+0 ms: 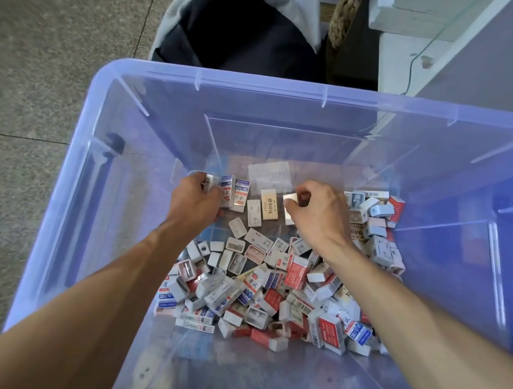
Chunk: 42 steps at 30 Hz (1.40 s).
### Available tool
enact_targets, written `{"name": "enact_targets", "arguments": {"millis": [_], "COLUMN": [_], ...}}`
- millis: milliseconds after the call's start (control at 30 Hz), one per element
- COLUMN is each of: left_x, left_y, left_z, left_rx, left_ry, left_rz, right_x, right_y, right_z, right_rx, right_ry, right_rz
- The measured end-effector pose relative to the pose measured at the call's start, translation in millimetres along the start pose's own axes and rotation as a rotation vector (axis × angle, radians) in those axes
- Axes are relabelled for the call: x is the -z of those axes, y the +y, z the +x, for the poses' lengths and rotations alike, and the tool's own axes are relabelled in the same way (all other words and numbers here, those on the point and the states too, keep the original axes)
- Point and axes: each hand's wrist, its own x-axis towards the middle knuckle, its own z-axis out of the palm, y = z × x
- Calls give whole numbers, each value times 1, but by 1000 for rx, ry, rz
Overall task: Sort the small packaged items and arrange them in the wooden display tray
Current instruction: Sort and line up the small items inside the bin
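While both arms reach into the bin, scene reads:
items: loose heap of small packaged items (274,293), erasers and sharpeners, on the floor of the clear blue plastic bin (59,206), near side and right.
sorted row: blue-white packs (235,192) stand side by side at the bin's far-left floor; two flat erasers (261,210) just beside them.
left hand (196,199): fingers curled, gripping one pack at the row's left end.
right hand (313,214): pinching a small white pack (291,197) between thumb and fingers.
tray: wooden tray not seen.
beyond bin: dark bag (242,36), grey floor (26,62).
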Motion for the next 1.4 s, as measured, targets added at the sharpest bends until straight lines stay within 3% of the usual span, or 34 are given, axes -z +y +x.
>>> {"name": "enact_targets", "arguments": {"millis": [200, 400, 667, 867, 1033, 1167, 1300, 1400], "left_x": [2, 1, 1, -4, -4, -13, -17, -17], "left_y": [-3, -8, -5, -12, -3, -4, -6, -7], "left_z": [3, -2, 2, -2, -18, -18, -10, -6], "left_rx": [2, -145, -71, -198, -551, -554, -611, -602], "left_ry": [-17, 51, 30, 97, -63, -69, 52, 84], "left_rz": [132, 389, 293, 439, 640, 808, 774, 806], "right_x": [5, 7, 10, 13, 5, -5, -16, -15], "right_y": [2, 6, 10, 13, 6, 1, -3, -3], "right_z": [-1, -1, 0, -3, -8, -10, -8, -6], "right_rx": [56, 70, 79, 119, 201, 209, 215, 249], "right_ry": [-94, -135, -176, -194, -207, -181, -72, -90], "right_rz": [-19, -3, 22, -2, -196, -203, -184, -154]}}
